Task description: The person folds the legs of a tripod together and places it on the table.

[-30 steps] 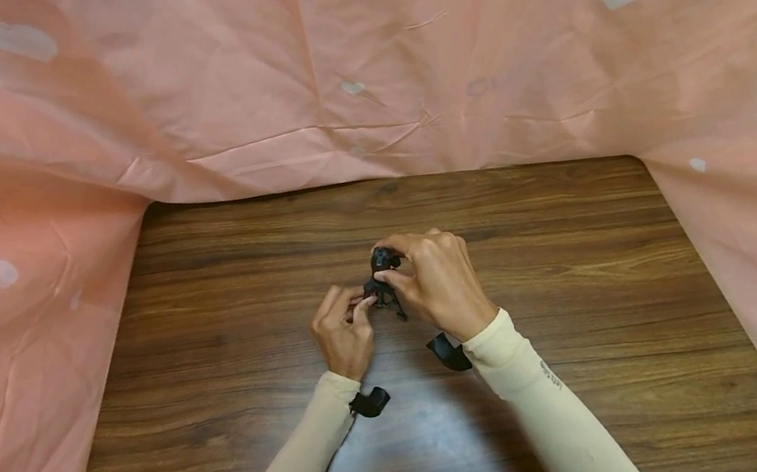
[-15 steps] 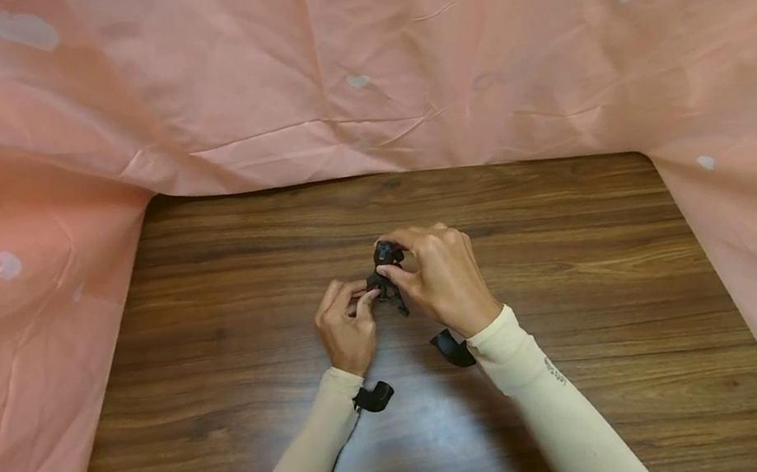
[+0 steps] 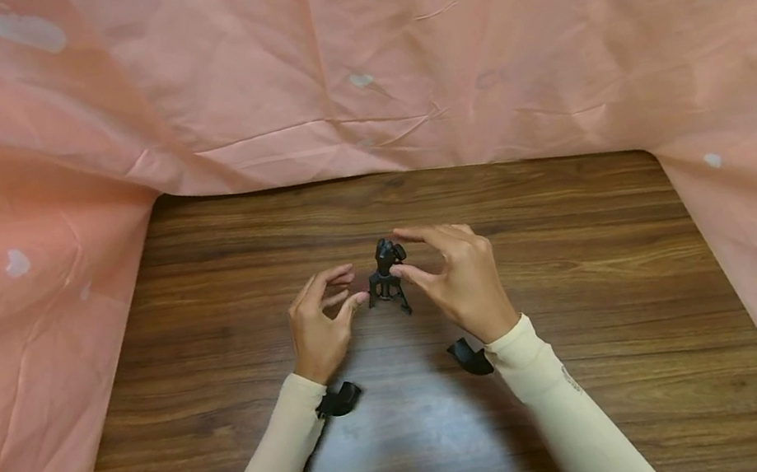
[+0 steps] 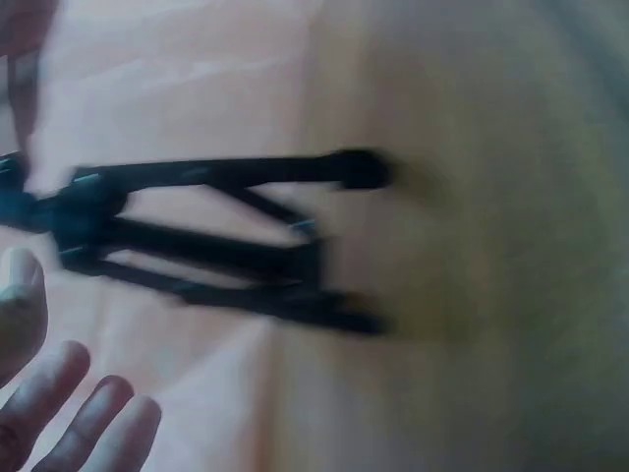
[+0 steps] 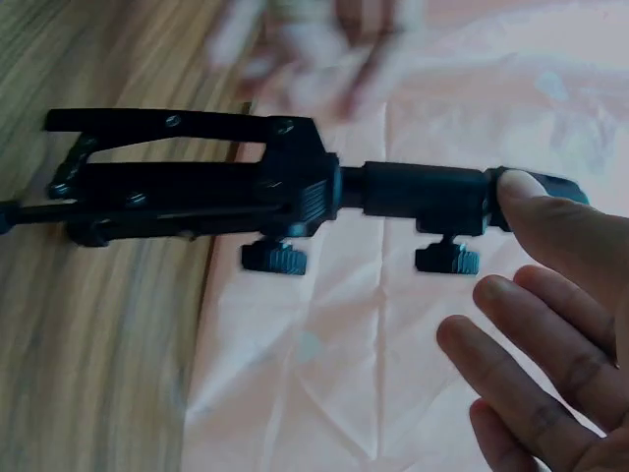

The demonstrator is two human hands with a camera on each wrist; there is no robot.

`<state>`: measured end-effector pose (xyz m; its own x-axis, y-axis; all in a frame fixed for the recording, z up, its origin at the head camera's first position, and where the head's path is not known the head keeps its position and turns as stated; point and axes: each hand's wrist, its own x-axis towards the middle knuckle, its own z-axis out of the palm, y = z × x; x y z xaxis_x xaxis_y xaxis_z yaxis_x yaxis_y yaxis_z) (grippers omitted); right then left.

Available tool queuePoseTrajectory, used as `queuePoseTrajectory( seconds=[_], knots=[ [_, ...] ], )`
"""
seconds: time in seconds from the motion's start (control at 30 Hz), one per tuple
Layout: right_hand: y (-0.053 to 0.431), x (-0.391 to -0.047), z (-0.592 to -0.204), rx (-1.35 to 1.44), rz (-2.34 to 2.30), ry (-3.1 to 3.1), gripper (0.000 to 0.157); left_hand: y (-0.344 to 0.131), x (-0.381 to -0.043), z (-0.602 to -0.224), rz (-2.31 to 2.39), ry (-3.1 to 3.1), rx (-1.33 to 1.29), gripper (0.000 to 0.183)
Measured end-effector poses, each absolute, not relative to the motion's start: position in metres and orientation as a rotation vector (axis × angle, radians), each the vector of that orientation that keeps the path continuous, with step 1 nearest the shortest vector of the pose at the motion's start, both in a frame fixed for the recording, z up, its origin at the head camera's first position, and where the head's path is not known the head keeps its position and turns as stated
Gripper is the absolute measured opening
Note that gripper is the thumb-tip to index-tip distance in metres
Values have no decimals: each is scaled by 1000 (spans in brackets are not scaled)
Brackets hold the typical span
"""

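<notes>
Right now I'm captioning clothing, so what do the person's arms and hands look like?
Cream sleeves reach both wrists; the right one bears small dark lettering. A curved black piece sits beside each wrist. The left hand and right hand wear no gloves.

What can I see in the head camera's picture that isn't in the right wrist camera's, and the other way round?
Only the head view shows the two pale sleeves and the black devices worn at the wrists.

Only the right wrist view makes out the ribbed knobs on the tripod and the small round rivets on its legs.

Both show that black tripod, the right hand, the left hand (a blur in the wrist view), the brown wooden surface and the pink cloth.
</notes>
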<state>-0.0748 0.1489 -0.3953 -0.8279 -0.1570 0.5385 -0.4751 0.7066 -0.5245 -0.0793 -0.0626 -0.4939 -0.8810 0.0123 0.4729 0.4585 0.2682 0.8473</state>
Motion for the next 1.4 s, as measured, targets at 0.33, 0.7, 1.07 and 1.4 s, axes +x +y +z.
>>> queuePoseTrajectory(
  seconds=[0.33,0.7,1.07,1.4],
  knots=[
    [167,-63,-420,358,983,-2449,44,-77,-96,-419,-1609,-2128,-678,54],
    [165,-55,-464,247,1085,-2510,37,-57,-111,-398,-1280,-2292,-956,53],
    [155,-55,-499,211,1204,-2588,25,-49,-113,-407,-1286,-2389,-1008,36],
    [151,-58,-506,167,1282,-2577,16,-45,-116,-408,-1261,-2395,-1017,26]
  ],
)
